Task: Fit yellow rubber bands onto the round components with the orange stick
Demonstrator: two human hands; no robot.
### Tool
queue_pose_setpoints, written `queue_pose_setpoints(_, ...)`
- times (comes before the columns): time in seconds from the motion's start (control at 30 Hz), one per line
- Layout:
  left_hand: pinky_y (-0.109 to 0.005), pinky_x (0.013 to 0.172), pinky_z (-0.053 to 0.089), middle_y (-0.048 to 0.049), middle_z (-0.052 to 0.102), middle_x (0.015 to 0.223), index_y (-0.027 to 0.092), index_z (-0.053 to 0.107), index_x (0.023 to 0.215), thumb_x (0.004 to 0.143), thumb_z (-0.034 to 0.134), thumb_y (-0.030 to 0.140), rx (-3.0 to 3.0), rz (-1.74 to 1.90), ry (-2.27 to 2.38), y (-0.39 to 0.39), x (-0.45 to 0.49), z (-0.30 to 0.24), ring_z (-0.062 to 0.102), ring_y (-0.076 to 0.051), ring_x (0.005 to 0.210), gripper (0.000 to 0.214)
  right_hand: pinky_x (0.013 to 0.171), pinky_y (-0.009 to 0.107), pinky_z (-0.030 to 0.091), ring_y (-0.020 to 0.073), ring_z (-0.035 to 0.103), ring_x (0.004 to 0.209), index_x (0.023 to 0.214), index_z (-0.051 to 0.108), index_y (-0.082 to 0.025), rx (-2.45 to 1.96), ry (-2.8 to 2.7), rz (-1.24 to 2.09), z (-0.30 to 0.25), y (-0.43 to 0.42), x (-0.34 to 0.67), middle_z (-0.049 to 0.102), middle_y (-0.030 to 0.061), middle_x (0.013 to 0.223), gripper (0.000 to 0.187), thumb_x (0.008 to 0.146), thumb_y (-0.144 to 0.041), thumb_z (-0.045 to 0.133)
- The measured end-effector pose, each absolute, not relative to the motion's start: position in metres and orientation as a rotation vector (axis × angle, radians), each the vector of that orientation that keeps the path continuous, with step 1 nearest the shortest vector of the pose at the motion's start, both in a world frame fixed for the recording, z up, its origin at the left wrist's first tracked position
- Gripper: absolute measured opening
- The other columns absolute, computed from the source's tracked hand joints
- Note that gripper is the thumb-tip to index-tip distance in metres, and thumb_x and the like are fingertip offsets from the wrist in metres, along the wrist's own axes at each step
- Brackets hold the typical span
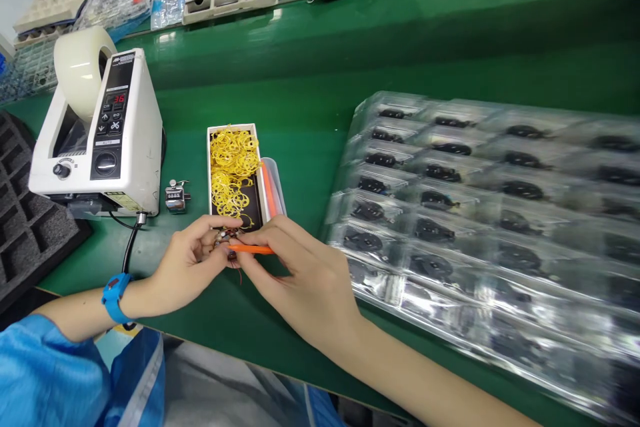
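My left hand (193,260) is closed around a small electronic part (227,235) with thin dark red wires hanging below it. In my right hand (305,274) is a slim orange stick (255,249), pinched between thumb and fingers, its tip against the part. Both hands meet just in front of a white box (209,167) of thin yellow rings (233,160). The fingers cover most of the part, so its exact kind cannot be made out. A blue wrist strap (115,297) circles my left wrist.
A white tape dispenser (135,127) and a metal tally counter (175,196) stand left. Beside the yellow rings lies a clear plastic container (275,190). A clear blister tray (385,294) with dark parts fills the right. A black foam tray (30,220) sits far left.
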State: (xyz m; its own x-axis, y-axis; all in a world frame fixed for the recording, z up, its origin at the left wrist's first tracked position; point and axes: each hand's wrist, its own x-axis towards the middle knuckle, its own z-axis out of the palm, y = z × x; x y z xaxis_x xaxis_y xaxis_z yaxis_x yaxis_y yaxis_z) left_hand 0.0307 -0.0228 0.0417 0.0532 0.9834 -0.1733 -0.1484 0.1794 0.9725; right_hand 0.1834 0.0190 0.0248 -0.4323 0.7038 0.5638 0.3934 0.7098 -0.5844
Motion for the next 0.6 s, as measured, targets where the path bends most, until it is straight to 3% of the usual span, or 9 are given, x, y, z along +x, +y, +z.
queue_pose_setpoints(0.23, -0.023, 0.072, 0.055, -0.0033, 0.069, 0.085, 0.016, 0.057, 0.107, 0.083, 0.067, 0.036, 0.889, 1.132, 1.097, -0.0208, 0.0290, 0.0401, 0.065, -0.011, 0.073, 0.033, 0.045, 0.021, 0.039, 0.0097, 0.055, 0.055, 0.080, 0.056, -0.019, -0.921, -2.008, 0.535, 0.0258, 0.0187, 0.1817, 0.057, -0.0020, 0.067, 0.010, 0.088, -0.017, 0.061)
queue_pose_setpoints(0.4, -0.024, 0.071, 0.056, -0.0029, 0.069, 0.083, 0.016, 0.059, 0.106, 0.082, 0.068, 0.040, 0.895, 1.143, 1.110, -0.0207, 0.0285, 0.0413, 0.064, -0.011, 0.071, 0.035, 0.051, 0.020, 0.044, 0.0104, 0.059, 0.062, 0.090, 0.060, -0.020, -1.004, -1.967, 0.773, 0.0290, 0.0220, 0.1826, 0.064, -0.0021, 0.076, 0.007, 0.085, -0.019, 0.065)
queue_pose_setpoints(0.47, -0.024, 0.071, 0.057, -0.0031, 0.069, 0.083, 0.016, 0.060, 0.105, 0.082, 0.068, 0.041, 0.907, 1.152, 1.109, -0.0210, 0.0290, 0.0413, 0.064, -0.011, 0.071, 0.035, 0.049, 0.021, 0.041, 0.0107, 0.056, 0.060, 0.085, 0.062, -0.020, -1.012, -1.979, 0.841, 0.0305, 0.0240, 0.1832, 0.060, -0.0026, 0.072, 0.002, 0.085, -0.019, 0.064)
queue_pose_setpoints(0.6, -0.023, 0.070, 0.057, -0.0039, 0.069, 0.086, 0.016, 0.061, 0.102, 0.086, 0.064, 0.038, 1.003, 1.145, 1.133, -0.0238, 0.0292, 0.0393, 0.064, -0.010, 0.070, 0.027, 0.043, 0.022, 0.035, 0.0095, 0.046, 0.052, 0.075, 0.061, -0.020, -0.995, -2.010, 0.874, 0.0333, 0.0249, 0.1828, 0.050, -0.0042, 0.064, 0.011, 0.086, -0.019, 0.062)
